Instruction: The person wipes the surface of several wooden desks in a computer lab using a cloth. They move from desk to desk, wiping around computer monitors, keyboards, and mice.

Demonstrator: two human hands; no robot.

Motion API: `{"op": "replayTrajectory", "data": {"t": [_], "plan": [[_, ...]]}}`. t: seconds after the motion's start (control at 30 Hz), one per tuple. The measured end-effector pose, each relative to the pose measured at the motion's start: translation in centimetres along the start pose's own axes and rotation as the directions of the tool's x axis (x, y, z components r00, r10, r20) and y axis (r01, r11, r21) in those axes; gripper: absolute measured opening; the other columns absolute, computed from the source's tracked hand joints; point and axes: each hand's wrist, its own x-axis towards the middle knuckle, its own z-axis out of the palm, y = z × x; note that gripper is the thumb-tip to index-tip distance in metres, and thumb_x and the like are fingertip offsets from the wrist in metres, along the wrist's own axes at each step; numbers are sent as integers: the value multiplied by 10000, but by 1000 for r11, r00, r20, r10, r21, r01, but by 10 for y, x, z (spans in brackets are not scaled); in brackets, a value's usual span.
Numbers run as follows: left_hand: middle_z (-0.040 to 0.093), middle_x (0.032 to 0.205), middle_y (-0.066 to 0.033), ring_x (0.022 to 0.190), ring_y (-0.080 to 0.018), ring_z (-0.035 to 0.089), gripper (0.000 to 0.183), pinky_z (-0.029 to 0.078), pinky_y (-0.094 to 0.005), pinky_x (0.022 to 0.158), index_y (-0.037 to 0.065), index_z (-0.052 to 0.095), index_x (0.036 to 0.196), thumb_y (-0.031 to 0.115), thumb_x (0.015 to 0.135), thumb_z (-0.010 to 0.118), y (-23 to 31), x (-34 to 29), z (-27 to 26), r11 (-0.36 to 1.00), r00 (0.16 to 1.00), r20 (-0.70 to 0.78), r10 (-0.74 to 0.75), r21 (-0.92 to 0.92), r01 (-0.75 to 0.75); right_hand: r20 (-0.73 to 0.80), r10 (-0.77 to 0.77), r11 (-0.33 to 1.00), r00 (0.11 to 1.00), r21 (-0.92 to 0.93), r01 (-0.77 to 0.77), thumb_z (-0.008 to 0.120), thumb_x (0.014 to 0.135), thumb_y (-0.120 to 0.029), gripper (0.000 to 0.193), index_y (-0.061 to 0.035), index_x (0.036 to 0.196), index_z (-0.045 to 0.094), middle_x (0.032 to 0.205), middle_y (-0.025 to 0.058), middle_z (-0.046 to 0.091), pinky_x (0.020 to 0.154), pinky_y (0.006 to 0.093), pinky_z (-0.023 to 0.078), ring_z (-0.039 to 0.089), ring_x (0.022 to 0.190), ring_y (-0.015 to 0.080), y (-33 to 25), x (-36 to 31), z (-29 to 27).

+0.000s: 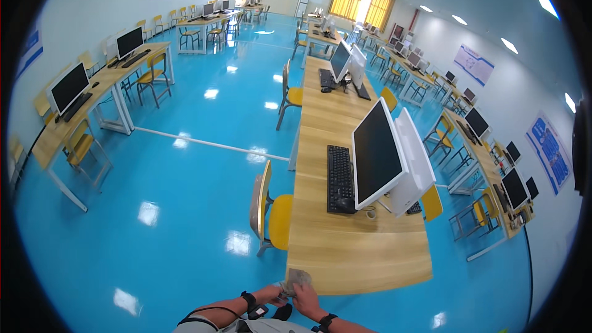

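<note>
At the near left corner of the long wooden table (pixel 357 265) I hold a crumpled grey-brown cloth (pixel 300 276). My right hand (pixel 306 301) is closed on its lower edge. My left hand (pixel 270 295) is closed beside it, fingers on a paler, bunched part that looks like the same cloth. Both hands are close together, low in front of my body. Farther up the table stand a white-framed monitor (pixel 377 154) and a black keyboard (pixel 340 179).
A yellow chair (pixel 280 222) stands left of the table, close to its edge. Another yellow chair (pixel 433 202) is on the right side. Rows of desks with monitors line both walls. The blue floor (pixel 185 240) is glossy and reflects the ceiling lights.
</note>
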Motion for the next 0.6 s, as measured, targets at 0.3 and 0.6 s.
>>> {"op": "replayTrajectory", "data": {"t": [0.3, 0.6], "plan": [[719, 1011, -156, 836, -225, 734, 520, 646, -352, 757, -47, 644, 1165, 447, 1052, 529, 3, 12, -4, 994, 993, -70, 92, 62, -88, 67, -54, 998, 996, -10, 54, 701, 778, -132, 547, -104, 1316, 599, 1134, 183, 593, 854, 514, 506, 588, 1028, 416, 5, -4, -23], [681, 1135, -125, 928, -218, 695, 620, 592, -370, 871, -26, 625, 1240, 543, 1067, 449, 3, -5, -19, 990, 996, -33, 79, 117, -75, 42, -140, 989, 989, -38, 142, 667, 769, -83, 512, -77, 1275, 595, 1041, 194, 584, 787, 516, 488, 584, 980, 416, 0, 7, -13]]}}
